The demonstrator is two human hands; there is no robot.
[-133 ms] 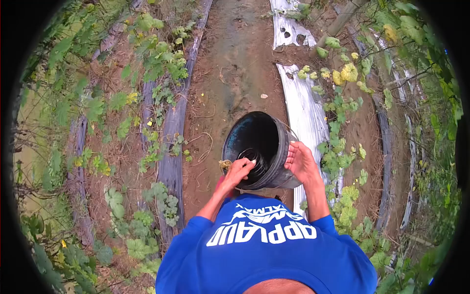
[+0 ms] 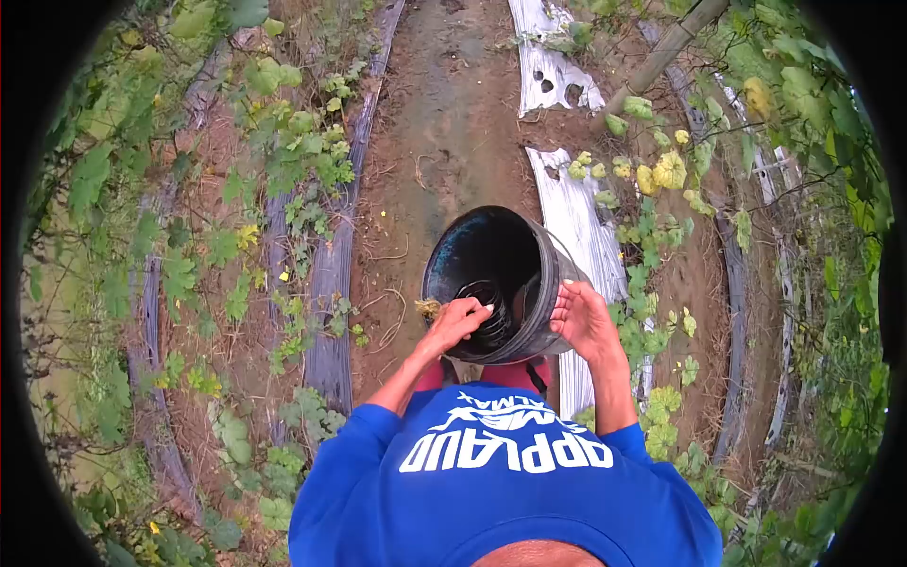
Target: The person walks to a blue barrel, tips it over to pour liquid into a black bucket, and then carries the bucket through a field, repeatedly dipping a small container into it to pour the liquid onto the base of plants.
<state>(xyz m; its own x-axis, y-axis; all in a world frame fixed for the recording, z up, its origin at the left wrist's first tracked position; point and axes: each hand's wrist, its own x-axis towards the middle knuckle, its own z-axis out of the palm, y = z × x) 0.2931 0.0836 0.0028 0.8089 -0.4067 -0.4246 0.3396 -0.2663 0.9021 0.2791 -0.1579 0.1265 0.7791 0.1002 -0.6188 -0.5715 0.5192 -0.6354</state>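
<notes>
We see the black bucket (image 2: 472,242) tilted at the centre of the frame, a dark coil (image 2: 494,326) inside. The left hand (image 2: 457,322) has its fingers curled at the lower-left rim; whether they grip anything, we cannot tell. The right hand (image 2: 588,323) has its fingers loosely spread beside the right wall. With such slack support, we judge the bucket could tip, spilling the coil.

Soft, diffuse daylight brightens the dirt path (image 2: 444,142) before me, glaring off white sheeting (image 2: 574,231) along its right edge and leaving my bucket (image 2: 520,260) shadowed inside, while fisheye distortion bows the outer strips (image 2: 743,350).
</notes>
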